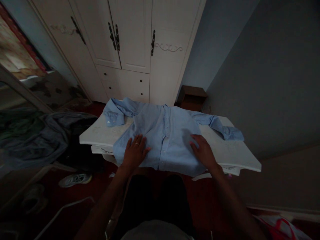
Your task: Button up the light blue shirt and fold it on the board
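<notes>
A light blue button-up shirt (152,126) lies spread across a white table (100,133), its button placket running down the middle toward me. One sleeve stretches out to the left with its cuff folded back on the tabletop; the other reaches toward the right end. My left hand (136,150) rests flat on the left front panel, fingers spread, a ring on one finger. Over the right front panel is my right hand (202,150), its thumb and fingers apart and nothing visible between them. Whether it touches the cloth I cannot tell.
Behind the table stands a white wardrobe (132,43) with dark handles. A small brown cabinet (193,95) sits by the wall. Piled clothes (37,136) are at the left, with a shoe (75,180) on the red floor. A bag (277,223) lies low at the right.
</notes>
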### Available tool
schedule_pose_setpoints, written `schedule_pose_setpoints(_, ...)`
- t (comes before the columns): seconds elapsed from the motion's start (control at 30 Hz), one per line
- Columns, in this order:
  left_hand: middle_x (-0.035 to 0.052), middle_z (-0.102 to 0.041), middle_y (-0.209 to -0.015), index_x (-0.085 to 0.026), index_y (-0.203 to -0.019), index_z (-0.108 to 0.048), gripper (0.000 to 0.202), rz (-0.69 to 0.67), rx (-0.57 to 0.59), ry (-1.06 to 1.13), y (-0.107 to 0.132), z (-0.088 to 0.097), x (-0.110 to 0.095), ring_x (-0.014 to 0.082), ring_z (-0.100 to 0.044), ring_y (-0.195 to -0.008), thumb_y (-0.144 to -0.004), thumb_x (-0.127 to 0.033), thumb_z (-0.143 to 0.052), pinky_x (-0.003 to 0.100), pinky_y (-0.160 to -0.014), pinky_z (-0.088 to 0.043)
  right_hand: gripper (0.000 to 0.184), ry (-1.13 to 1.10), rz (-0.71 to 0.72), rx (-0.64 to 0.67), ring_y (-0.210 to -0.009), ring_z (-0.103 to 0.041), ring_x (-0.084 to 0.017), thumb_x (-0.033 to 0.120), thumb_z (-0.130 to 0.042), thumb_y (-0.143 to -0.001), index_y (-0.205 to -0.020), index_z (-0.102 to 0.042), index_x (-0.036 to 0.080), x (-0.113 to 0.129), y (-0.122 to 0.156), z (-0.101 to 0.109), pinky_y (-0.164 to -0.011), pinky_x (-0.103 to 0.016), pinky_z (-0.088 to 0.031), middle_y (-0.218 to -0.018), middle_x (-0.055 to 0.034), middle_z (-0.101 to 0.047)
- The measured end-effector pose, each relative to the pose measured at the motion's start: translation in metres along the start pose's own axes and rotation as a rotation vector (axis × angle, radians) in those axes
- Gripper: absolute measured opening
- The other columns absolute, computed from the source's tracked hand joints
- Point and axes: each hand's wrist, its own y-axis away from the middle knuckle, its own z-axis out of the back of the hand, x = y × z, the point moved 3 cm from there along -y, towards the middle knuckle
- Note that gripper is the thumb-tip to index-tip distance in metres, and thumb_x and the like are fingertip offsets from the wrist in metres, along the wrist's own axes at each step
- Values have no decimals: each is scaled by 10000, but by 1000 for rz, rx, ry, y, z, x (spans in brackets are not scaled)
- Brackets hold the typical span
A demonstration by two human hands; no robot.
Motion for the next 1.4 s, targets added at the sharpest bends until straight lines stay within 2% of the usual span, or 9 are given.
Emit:
schedule_pose_setpoints(0.17,210,-413,-1475,-86,-1429,-418,720,50,-45,-26,7,-3,5,350,-339,-1396,-919,-594,-385,554,-1142,-225,400,-57,267,157,-1278,-494,-252,274,-392,-967,-1338,-528,208,28,-35,-44,-1081,-492,-408,-1362,-117,-550)
schedule_pose_setpoints(0.33,237,-411,-1468,-45,-1426,-398,831,92,-105,-17,19,-3,29,356,-331,-1399,-885,-675,-361,533,-1143,-240,545,49,238,254,-1382,-380,-293,448,-414,-966,-1415,-455,144,4,-39,-74,-1122,-503,-356,-1491,-167,-408)
schedule_pose_setpoints(0.47,216,-441,-1454,-64,-1429,-389,752,128,-138,-1,27,-1,47,339,-379,-1374,-929,-621,-309,512,-1124,-288,573,126,191,272,-1411,-337,-272,518,-348,-976,-1442,-430,195,-20,-25,-75,-1153,-506,-300,-1530,-125,-357)
schedule_pose_setpoints(0.67,245,-461,-1427,-25,-1410,-391,722,168,-186,-13,34,2,52,345,-411,-1350,-955,-574,-277,505,-1112,-311,573,177,144,306,-1434,-291,-250,524,-322,-984,-1443,-431,200,-43,-15,-65,-1176,-488,-255,-1548,-112,-320)
schedule_pose_setpoints(0.97,242,-609,-1246,-46,-1300,-519,624,367,-121,-6,17,29,49,356,-573,-1165,-961,-524,-303,501,-959,-454,527,98,166,281,-1419,-323,-265,492,-393,-976,-1407,-471,200,-47,-9,-57,-1152,-529,-287,-1522,-127,-372)
schedule_pose_setpoints(1.1,197,-664,-1120,-93,-1204,-611,510,410,-167,47,-10,50,37,346,-618,-1029,-940,-466,-383,492,-854,-499,458,7,148,269,-1326,-467,-265,455,-384,-983,-1275,-599,174,-43,-24,-47,-1100,-514,-382,-1394,-135,-538)
schedule_pose_setpoints(1.2,123,-690,-1043,-161,-1103,-687,363,246,-168,275,-40,50,10,262,-635,-968,-924,-365,-447,399,-871,-509,375,-75,146,268,-1103,-635,-239,385,-404,-985,-1139,-675,175,-29,-49,-37,-997,-460,-491,-1147,-116,-693)
schedule_pose_setpoints(1.3,65,-714,-945,-203,-1006,-734,284,38,7,510,-68,34,-23,187,-657,-836,-912,-291,-480,314,-817,-519,295,-130,289,260,-1053,-642,-217,292,-443,-973,-1111,-684,194,0,-75,-35,-964,-415,-508,-1114,-92,-700)
schedule_pose_setpoints(1.4,62,-727,-932,-204,-951,-754,259,-66,154,517,-83,13,-41,185,-665,-849,-887,-218,-504,309,-834,-507,253,-169,531,369,-1033,-643,-197,217,-468,-959,-1076,-692,205,30,-91,-47,-942,-380,-506,-1087,-70,-711)
